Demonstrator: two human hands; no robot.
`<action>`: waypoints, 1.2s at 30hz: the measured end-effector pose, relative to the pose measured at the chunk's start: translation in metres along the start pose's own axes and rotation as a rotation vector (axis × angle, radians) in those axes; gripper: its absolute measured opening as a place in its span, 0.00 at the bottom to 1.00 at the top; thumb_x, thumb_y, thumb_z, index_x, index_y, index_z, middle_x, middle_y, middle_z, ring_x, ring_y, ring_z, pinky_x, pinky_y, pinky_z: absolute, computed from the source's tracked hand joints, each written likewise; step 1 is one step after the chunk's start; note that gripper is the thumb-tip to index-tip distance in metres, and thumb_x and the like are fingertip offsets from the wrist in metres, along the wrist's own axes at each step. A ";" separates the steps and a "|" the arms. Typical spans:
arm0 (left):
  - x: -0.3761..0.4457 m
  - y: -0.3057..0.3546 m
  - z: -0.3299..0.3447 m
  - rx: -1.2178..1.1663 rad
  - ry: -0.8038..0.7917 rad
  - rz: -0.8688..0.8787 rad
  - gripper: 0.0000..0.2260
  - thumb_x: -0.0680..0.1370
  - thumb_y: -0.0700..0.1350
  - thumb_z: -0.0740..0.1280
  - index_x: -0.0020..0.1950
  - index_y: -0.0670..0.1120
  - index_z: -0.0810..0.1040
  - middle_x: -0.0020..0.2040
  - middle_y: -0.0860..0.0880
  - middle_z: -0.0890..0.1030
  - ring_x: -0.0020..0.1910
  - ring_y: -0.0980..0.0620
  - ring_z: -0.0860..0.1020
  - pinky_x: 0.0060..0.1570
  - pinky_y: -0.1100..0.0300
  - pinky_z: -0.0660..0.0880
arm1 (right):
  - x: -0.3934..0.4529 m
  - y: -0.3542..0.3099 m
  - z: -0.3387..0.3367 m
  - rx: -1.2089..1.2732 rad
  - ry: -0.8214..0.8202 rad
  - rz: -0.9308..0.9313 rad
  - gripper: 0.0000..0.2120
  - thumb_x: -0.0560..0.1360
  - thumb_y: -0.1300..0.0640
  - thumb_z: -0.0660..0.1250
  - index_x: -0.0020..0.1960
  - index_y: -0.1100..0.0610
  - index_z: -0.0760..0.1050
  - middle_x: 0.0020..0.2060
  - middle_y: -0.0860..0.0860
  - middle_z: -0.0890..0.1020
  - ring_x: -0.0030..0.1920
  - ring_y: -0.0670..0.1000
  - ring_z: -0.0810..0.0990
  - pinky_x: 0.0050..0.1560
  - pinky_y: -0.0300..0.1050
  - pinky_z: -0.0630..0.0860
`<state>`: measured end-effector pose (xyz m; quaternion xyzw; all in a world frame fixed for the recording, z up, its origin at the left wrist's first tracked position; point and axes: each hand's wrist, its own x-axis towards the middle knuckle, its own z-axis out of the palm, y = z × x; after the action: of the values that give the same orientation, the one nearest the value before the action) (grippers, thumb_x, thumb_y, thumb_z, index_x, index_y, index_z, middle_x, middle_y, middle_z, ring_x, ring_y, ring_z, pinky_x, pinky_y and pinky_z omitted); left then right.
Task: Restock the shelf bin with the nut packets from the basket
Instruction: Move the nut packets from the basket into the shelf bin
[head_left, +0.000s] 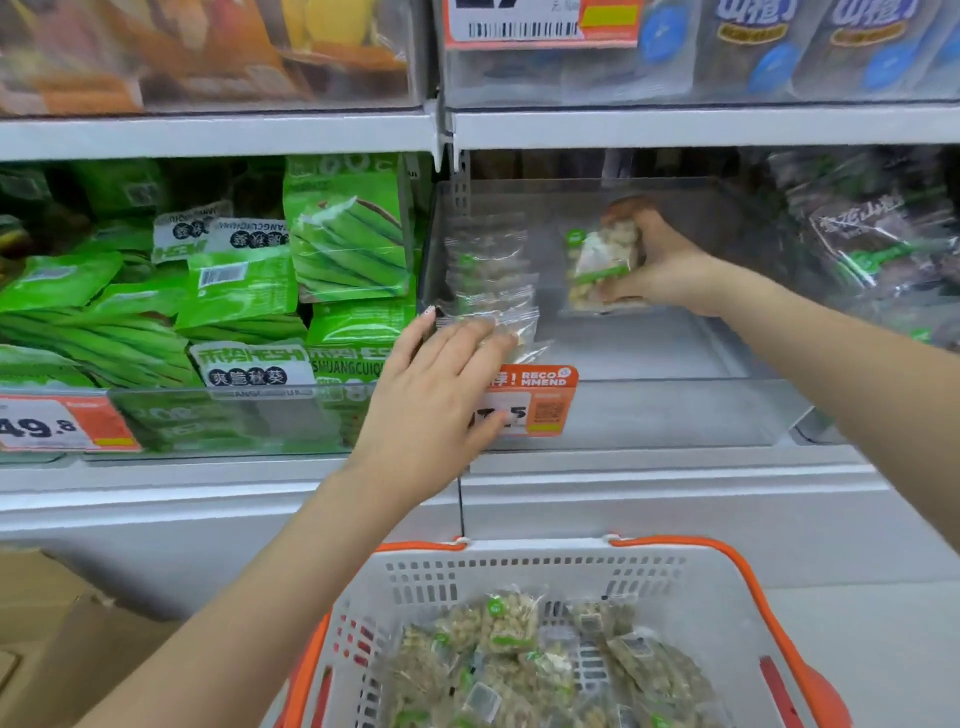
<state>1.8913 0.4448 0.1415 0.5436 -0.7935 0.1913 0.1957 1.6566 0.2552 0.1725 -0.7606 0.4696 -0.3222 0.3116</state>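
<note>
A clear shelf bin (675, 410) sits on the middle shelf at centre right. Inside it my right hand (670, 265) grips a clear nut packet (597, 265) with a green label, held upright. A stack of several similar packets (491, 270) leans at the bin's left side. My left hand (441, 389) reaches over the bin's front edge, fingers extended and resting on the lowest packets of that stack. Below, a white basket with orange handles (519, 577) holds several more nut packets (524, 665).
Green okra snack bags (239, 296) fill the bin to the left. Dark packets (872, 239) fill the bin on the right. An orange price tag (540, 405) hangs on the bin's front. A cardboard box (62, 639) lies on the floor at lower left.
</note>
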 end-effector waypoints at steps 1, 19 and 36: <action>0.001 0.000 0.001 -0.008 0.010 -0.009 0.24 0.71 0.55 0.61 0.65 0.47 0.72 0.61 0.48 0.77 0.60 0.48 0.75 0.71 0.52 0.51 | 0.013 0.005 0.001 -0.037 0.001 -0.026 0.36 0.64 0.66 0.78 0.66 0.57 0.64 0.60 0.52 0.73 0.57 0.50 0.75 0.56 0.36 0.73; 0.003 0.002 0.010 -0.055 0.058 -0.027 0.20 0.72 0.53 0.65 0.62 0.49 0.74 0.60 0.50 0.77 0.61 0.51 0.74 0.69 0.51 0.53 | 0.050 0.041 0.056 0.281 0.036 0.029 0.49 0.69 0.78 0.67 0.75 0.56 0.38 0.60 0.49 0.67 0.46 0.40 0.77 0.36 0.32 0.78; 0.003 0.005 0.007 -0.083 0.023 -0.054 0.20 0.72 0.53 0.65 0.62 0.49 0.74 0.60 0.50 0.77 0.61 0.50 0.74 0.69 0.51 0.52 | 0.054 0.054 0.054 0.101 0.190 0.189 0.44 0.65 0.59 0.79 0.71 0.51 0.54 0.53 0.46 0.73 0.57 0.50 0.75 0.56 0.42 0.76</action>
<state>1.8848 0.4407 0.1361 0.5538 -0.7836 0.1590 0.2323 1.6904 0.1951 0.1091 -0.6624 0.5498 -0.3851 0.3326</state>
